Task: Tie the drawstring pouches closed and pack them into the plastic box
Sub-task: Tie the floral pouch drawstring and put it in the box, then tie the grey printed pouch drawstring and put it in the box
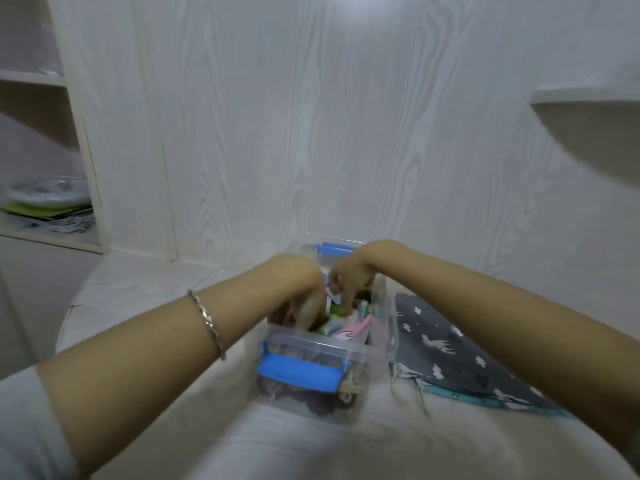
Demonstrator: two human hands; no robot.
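Left hand (306,299) | right hand (349,277) | both inside plastic box (313,342) | grey pouch (450,344) beside its right edge

Dim, soft, motion-blurred; wide-angle edge bending.

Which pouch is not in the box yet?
The dark grey pouch with white clouds, lying flat beside the plastic box; the colourful pouches are already inside it.

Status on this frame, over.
Left hand and right hand down inside clear blue-handled plastic box, among colourful pouches; grip unclear. Dark grey printed pouch outside, beside box. Nothing blocking.
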